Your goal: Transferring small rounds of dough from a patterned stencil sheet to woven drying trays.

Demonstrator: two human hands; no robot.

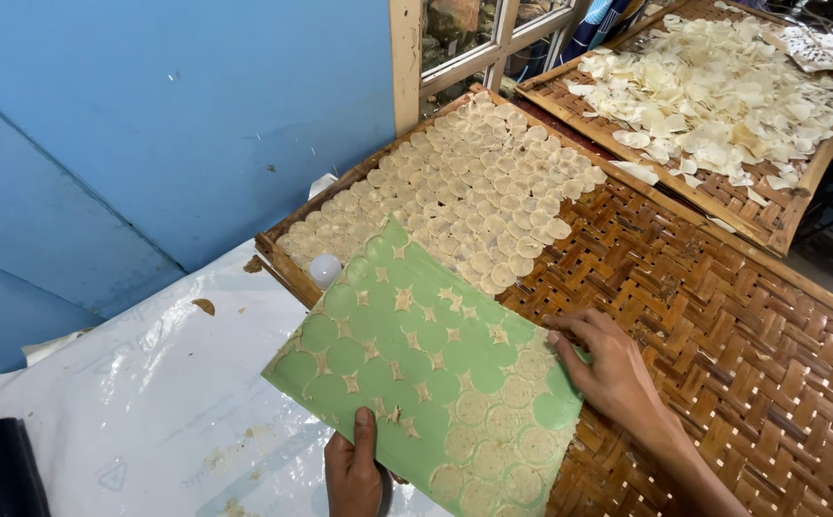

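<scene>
Holding the green sheet (416, 364) by its near edge, your left hand (354, 469) pinches it with the thumb on top, while your right hand (608, 369) lies open, fingers pressing the sheet's far edge against the woven bamboo tray (722, 316). Pale dough discs (507, 450) cling to the sheet's near part. Tilting it too sharply could drop them unevenly onto the laid rows (464, 191).

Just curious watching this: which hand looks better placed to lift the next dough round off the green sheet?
Probably the right hand: its fingertips rest by the remaining rounds, while the left hand grips the green sheet.
</scene>
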